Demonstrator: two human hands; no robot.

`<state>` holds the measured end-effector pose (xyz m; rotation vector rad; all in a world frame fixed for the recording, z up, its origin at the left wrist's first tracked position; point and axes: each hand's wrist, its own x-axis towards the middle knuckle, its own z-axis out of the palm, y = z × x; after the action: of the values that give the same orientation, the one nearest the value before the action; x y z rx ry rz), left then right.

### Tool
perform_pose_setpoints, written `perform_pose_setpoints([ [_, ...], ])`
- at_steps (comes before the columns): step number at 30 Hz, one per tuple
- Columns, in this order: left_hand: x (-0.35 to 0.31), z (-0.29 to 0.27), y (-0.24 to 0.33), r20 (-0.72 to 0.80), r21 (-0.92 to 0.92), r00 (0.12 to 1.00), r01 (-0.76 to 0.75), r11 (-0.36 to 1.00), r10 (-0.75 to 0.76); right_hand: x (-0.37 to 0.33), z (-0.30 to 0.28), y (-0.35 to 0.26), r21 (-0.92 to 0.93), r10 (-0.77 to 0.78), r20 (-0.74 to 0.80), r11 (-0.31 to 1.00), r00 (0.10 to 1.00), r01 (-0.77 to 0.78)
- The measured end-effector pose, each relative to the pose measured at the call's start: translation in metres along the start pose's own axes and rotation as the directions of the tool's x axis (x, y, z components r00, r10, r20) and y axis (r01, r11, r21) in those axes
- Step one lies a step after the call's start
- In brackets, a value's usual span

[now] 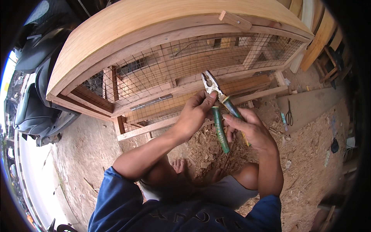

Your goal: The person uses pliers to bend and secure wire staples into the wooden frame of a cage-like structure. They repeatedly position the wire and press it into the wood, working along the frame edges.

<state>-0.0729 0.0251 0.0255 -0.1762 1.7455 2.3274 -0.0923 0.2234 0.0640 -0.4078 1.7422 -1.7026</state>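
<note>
Pliers: the green-handled pliers (215, 91) are up in front of you, between your hands and above the shavings, with the mesh front of the cage beyond; the metal jaws point away from you and slightly left, parted, and the two handles spread apart.
Your left hand: your left hand (195, 111) is closed on the pliers near the pivot, the thumb pressing on the metal just above the handles.
Your right hand: your right hand (250, 125) grips the right-side handle, the thumb lying across it; some of your fingers are hidden behind.
Left-side handle: this handle (220, 131) slants down toward you, its lower part clear of both palms.
Cage: the wooden cage (154, 22) stretches across in front of you, its front covered with wire mesh (148, 75).
Wooden block: a small wooden block (235, 21) sits on the cage's upper front edge.
Metal strip: a narrow metal strip (151, 101) runs along the lower rail.
Ground: wood shavings (203, 156) spread between your feet and off to your right.
Your right: dark-handled scissors (289, 114) lie on a flat board (311, 106); planks (321, 38) lean farther back.
Your left: a dark motorcycle (40, 85) stands beside the cage.
</note>
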Motion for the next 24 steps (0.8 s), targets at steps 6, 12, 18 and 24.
perform_pose_setpoints([
  [6, -0.002, 0.006, 0.0, 0.005, -0.07, 1.0, -0.025, 0.997, 0.025, -0.002, 0.001, -0.009, -0.193, 0.005, -0.005, 0.981, 1.0, -0.006],
  [12, -0.004, 0.007, 0.004, -0.026, -0.155, 1.0, -0.022, 0.988, 0.018, -0.002, 0.004, -0.015, -0.222, 0.003, -0.009, 0.975, 1.0, -0.005],
  [18, -0.002, 0.003, 0.003, 0.021, -0.172, 0.999, -0.039, 0.984, 0.043, 0.001, 0.009, -0.018, -0.175, -0.009, -0.003, 0.985, 1.0, 0.009],
  [24, -0.002, 0.003, 0.005, 0.044, -0.185, 0.999, 0.0, 0.983, 0.009, -0.004, 0.016, -0.02, -0.001, 0.144, 0.006, 0.99, 0.99, -0.144],
])
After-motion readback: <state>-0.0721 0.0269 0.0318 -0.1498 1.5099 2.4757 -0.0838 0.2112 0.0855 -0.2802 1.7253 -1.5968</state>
